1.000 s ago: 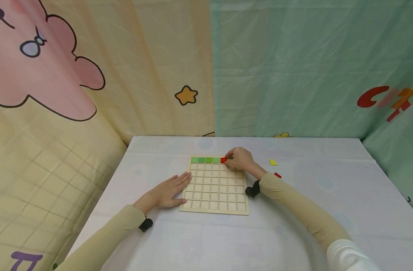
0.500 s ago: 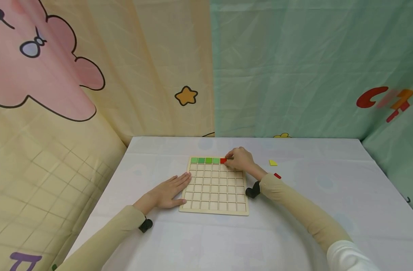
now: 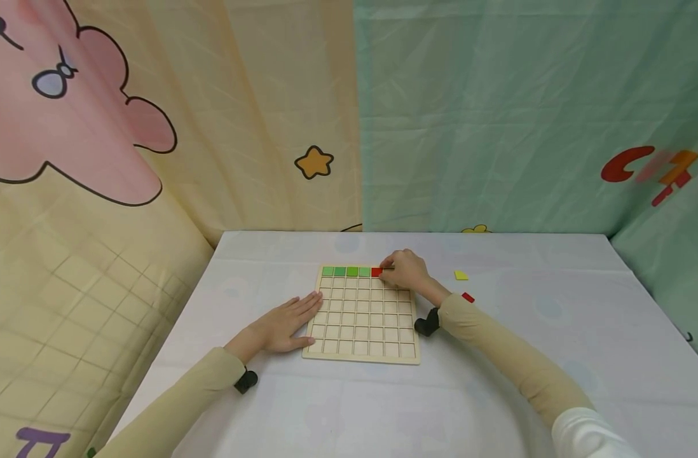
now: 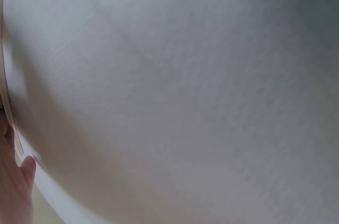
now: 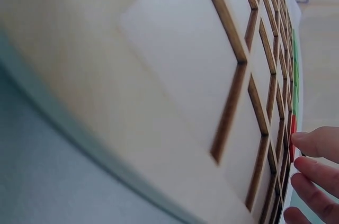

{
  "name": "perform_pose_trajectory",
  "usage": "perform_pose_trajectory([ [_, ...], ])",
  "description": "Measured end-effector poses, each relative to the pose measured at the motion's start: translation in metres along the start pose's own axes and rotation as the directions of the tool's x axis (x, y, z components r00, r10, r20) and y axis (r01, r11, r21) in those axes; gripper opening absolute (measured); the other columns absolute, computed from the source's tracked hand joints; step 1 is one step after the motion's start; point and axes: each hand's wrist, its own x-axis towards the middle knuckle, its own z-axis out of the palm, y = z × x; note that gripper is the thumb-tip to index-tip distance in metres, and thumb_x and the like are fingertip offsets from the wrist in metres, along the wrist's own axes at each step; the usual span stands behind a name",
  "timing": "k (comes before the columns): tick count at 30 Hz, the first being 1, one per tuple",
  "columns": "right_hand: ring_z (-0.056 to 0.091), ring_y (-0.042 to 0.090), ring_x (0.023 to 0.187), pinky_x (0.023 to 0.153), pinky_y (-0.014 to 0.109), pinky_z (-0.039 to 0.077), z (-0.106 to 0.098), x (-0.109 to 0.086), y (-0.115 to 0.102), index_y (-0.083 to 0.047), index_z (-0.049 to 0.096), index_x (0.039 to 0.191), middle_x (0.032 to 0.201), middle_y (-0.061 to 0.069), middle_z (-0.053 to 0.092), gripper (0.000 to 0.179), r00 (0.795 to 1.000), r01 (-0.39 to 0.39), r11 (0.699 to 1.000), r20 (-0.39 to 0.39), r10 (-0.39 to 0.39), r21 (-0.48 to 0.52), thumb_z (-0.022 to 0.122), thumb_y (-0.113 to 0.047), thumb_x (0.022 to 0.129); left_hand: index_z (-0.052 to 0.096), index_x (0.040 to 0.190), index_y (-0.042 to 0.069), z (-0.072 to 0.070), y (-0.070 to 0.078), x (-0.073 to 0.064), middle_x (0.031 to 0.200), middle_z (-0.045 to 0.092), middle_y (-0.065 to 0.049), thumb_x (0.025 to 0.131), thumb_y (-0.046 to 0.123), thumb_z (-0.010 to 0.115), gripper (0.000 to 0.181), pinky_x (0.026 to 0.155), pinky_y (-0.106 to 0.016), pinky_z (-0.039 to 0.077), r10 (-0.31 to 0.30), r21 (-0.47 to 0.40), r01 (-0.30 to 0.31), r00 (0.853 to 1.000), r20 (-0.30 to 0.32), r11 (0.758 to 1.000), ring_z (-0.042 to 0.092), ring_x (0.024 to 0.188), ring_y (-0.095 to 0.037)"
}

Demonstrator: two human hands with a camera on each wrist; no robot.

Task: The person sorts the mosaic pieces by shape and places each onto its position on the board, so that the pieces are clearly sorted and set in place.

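Board [image 3: 363, 318]: pale wooden grid, lying flat on the white table [image 3: 337, 407], with thin raised ridges between its square cells.
Green tiles [image 3: 352, 271]: four of them, side by side in the far row, starting from the left end.
Red tile [image 3: 376, 272]: in the same far row, directly right of the last green one; its right end is covered by fingers, so one cannot tell if it sits fully down.
Right hand [image 3: 405, 270]: over the far right part of the board, fingers bent, with only a small gap between thumb and fingertips — they appear to pinch the red tile at its right end.
Left hand [image 3: 284, 323]: fingers almost straight and a little spread, palm down, at the left side; fingertips and thumb touch the left rim, and it has hold of nothing.
Loose pieces: a yellow piece [image 3: 461, 275] and a small red piece [image 3: 468, 297], both right of the board, the second just beside the right sleeve.
Seating the tile: this seems to be the step in hand; it would be good to line up the edges with the ridges first, then press lightly from above until the tile lies level.
Steadying the rim: light, even pressure from the left hand should be enough — a hard push could slide the board to the right.
Letting go: better straight upward, so that the fingertips do not tip the tile.
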Motion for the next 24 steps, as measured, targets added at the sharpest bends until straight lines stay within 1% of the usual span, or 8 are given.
perform_pose_trajectory([
  [6, 0.064, 0.024, 0.097, 0.068, 0.034, 0.053, -0.004, -0.004, 0.001, -0.014, 0.077, 0.101, 0.104, 0.004, 0.073, 0.022, 1.000, -0.014, 1.000, -0.010, 0.014, 0.004, 0.071, -0.026, 0.084, 0.010, 0.154, 0.005, 0.000, 0.001, 0.000, 0.163, 0.005, -0.009, 0.097, 0.054, 0.041, 0.082, 0.121, -0.047, 0.018, -0.009, -0.012, 0.009, 1.000, 0.005, 1.000, 0.008, 0.151, -0.024],
  [11, 0.065, 0.024, 0.095, 0.067, 0.034, 0.053, -0.011, -0.009, 0.001, -0.015, 0.076, 0.104, 0.107, 0.005, 0.072, 0.023, 1.000, -0.030, 0.999, -0.009, 0.030, 0.014, 0.070, -0.027, 0.085, 0.010, 0.154, 0.005, 0.000, 0.001, 0.000, 0.163, 0.005, -0.008, 0.097, 0.055, 0.040, 0.082, 0.121, -0.047, 0.017, -0.010, -0.013, 0.010, 1.000, 0.002, 1.000, 0.008, 0.151, -0.023],
  [17, 0.067, 0.023, 0.094, 0.075, 0.039, 0.054, -0.020, -0.013, 0.006, -0.015, 0.074, 0.108, 0.108, 0.006, 0.071, 0.026, 0.998, -0.055, 0.998, 0.015, 0.055, 0.033, 0.071, -0.028, 0.086, 0.010, 0.154, 0.005, 0.001, 0.000, 0.000, 0.163, 0.004, -0.009, 0.097, 0.055, 0.040, 0.082, 0.121, -0.047, 0.017, -0.008, -0.015, 0.008, 1.000, 0.002, 1.000, 0.008, 0.151, -0.024],
  [24, 0.063, 0.024, 0.092, 0.073, 0.038, 0.053, -0.035, -0.022, 0.014, -0.013, 0.074, 0.107, 0.106, 0.007, 0.071, 0.025, 0.999, -0.054, 0.998, -0.005, 0.054, 0.024, 0.071, -0.026, 0.085, 0.013, 0.154, 0.003, -0.001, 0.002, -0.001, 0.163, 0.008, -0.011, 0.097, 0.053, 0.041, 0.081, 0.120, -0.048, 0.020, 0.009, -0.014, -0.009, 1.000, -0.020, 1.000, 0.011, 0.150, -0.026],
])
